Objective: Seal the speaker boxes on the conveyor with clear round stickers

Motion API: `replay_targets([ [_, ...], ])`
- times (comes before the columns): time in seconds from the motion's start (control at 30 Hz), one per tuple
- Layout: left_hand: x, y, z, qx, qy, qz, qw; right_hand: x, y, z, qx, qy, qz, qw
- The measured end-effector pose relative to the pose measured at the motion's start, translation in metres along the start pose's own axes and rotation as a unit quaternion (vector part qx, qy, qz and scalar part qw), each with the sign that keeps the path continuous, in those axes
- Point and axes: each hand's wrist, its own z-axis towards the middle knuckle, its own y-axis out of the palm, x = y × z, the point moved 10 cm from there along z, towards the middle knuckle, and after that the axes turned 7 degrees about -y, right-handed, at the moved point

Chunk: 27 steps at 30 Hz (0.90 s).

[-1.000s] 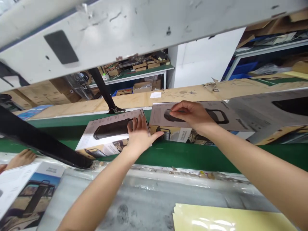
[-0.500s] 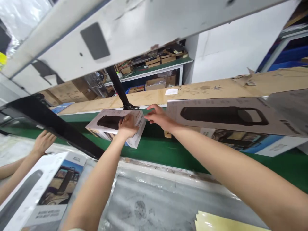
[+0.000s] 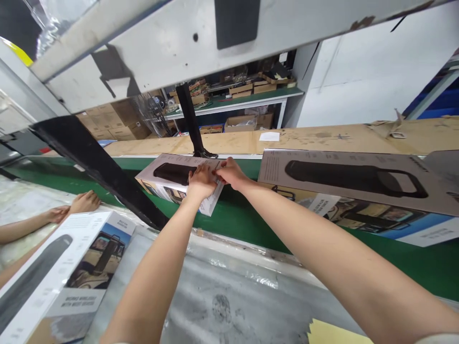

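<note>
A long printed product box (image 3: 168, 176) with a dark speaker picture lies on the green conveyor belt (image 3: 247, 227). My left hand (image 3: 200, 182) rests on its near end, fingers curled over the top edge. Right beside it, my right hand (image 3: 231, 173) pinches the same end of the box, fingers closed. Both arms reach forward across the plastic-covered bench. A second, larger box of the same kind (image 3: 355, 188) lies on the belt to the right, apart from my hands.
Another such box (image 3: 60, 272) lies at the lower left, with another person's hands (image 3: 77, 205) beyond it. A black slanted bar (image 3: 100, 172) crosses the left. A white beam hangs overhead. Yellow sheets (image 3: 333, 334) sit at the bottom right. Cardboard lines the belt's far side.
My right hand has moved from the right box across to the left box's end, joining my left hand. The view has swung left; the other person's hands have drawn back.
</note>
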Motion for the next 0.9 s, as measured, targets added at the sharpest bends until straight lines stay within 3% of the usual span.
replay_targets([
  [0.13, -0.003, -0.004, 0.002, -0.002, 0.009, -0.025, 1.0, 0.006, 0.009, -0.001, -0.039, 0.034, 0.011, 0.999],
  [0.33, -0.006, -0.004, 0.005, -0.02, 0.04, -0.051, 0.998, 0.018, 0.01, -0.009, -0.015, 0.038, 0.072, 0.997],
  [0.5, -0.005, -0.008, -0.003, 0.052, 0.078, -0.063, 0.994, 0.042, 0.029, -0.022, -0.07, 0.072, 0.094, 0.99],
  [0.67, -0.007, -0.016, -0.011, 0.087, 0.104, -0.067, 0.989, 0.052, 0.049, -0.049, -0.137, 0.101, 0.025, 0.985],
  [0.77, -0.005, -0.024, -0.014, 0.087, 0.143, -0.096, 0.981, 0.042, 0.028, -0.08, -0.158, 0.083, -0.036, 0.983],
  [0.83, -0.005, -0.028, -0.01, 0.099, 0.159, -0.115, 0.976, 0.03, -0.003, -0.113, -0.171, 0.053, -0.069, 0.982],
  [0.9, -0.004, -0.028, -0.007, 0.113, 0.169, -0.112, 0.973, 0.016, -0.042, -0.164, -0.192, 0.008, -0.1, 0.976],
])
